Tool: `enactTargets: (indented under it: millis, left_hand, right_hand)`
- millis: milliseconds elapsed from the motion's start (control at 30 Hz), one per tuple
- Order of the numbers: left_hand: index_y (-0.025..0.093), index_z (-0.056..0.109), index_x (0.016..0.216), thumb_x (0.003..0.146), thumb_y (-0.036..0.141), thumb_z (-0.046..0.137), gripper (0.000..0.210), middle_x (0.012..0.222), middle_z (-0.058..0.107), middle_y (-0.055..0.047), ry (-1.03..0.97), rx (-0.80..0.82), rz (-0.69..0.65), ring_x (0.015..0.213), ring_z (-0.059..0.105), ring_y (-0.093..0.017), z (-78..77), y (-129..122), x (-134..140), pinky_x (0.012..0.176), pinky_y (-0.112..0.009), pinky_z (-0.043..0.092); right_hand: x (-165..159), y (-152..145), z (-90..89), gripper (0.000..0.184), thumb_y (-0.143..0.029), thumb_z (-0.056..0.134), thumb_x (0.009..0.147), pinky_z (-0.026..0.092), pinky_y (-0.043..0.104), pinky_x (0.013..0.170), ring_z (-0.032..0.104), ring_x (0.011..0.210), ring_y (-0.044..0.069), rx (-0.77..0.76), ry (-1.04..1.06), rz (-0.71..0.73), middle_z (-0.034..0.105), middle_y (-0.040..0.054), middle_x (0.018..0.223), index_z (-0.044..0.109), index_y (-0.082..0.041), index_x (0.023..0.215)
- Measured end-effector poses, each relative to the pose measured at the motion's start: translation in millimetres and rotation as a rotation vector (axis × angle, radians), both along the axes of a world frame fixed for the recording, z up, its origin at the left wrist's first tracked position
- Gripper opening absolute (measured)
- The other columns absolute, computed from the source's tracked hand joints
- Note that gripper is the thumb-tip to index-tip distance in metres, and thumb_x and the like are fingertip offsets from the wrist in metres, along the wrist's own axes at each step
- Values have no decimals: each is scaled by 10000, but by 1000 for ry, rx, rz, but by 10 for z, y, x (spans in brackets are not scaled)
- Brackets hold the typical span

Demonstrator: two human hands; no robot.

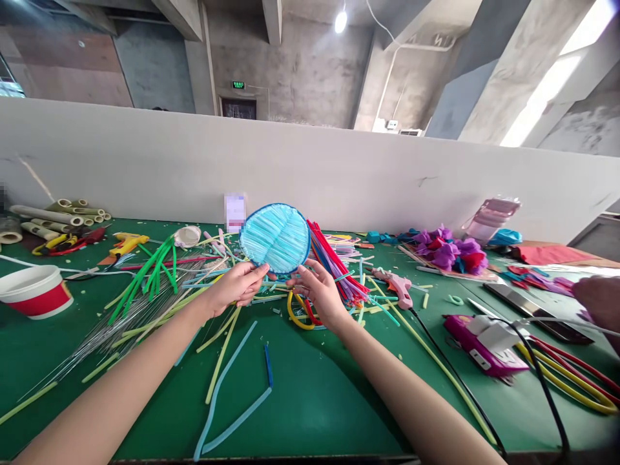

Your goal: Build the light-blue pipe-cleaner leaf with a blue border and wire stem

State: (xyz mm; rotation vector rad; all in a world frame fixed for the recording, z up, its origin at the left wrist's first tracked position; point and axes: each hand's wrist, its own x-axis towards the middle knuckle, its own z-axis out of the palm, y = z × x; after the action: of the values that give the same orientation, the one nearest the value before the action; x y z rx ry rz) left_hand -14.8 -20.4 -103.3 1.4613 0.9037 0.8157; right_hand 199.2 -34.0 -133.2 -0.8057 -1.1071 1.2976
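Note:
My left hand (243, 284) pinches the lower left edge of a rounded light-blue disc (276, 237). It has a dark-blue rim and leaf-like veins of strands running out from a middle line, and it is held up above the table. My right hand (320, 290) has its fingers curled at the disc's lower right edge, with thumb and fingertips against the rim. Below the hands, a bent light-blue chenille stem (237, 423) with a dark-blue end lies on the green table (310, 400). Behind my right hand is a bundle of red and purple stems (339, 265).
Left are a paper cup (36, 294), green stems (157, 271), thin wires (121, 323) and a yellow glue gun (126, 245). Right are a pink glue gun (400, 287), a purple power strip (484, 349) with cables, purple flowers (450, 248), a phone (537, 313) and another person's hand (600, 303).

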Motion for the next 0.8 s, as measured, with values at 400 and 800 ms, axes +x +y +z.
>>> enactTargets:
  millis: [400, 800]
  left_hand:
    - [157, 603, 814, 752, 673, 717, 531, 787, 705, -35, 97, 32, 153, 525, 638, -141, -22, -14, 38, 528, -284, 518]
    - [164, 653, 614, 714, 542, 809, 421, 570, 692, -71, 27, 157, 209, 540, 621, -172, -85, 61, 52, 524, -264, 489]
  right_hand:
    - [42, 18, -26, 489, -498, 840, 681, 549, 236, 591, 608, 639, 113, -35, 75, -105, 674, -32, 774, 659, -216, 1036]
    - [24, 18, -41, 498, -489, 826, 709, 564, 253, 621, 630, 654, 120, -53, 61, -66, 698, -27, 807, 640, -219, 1083]
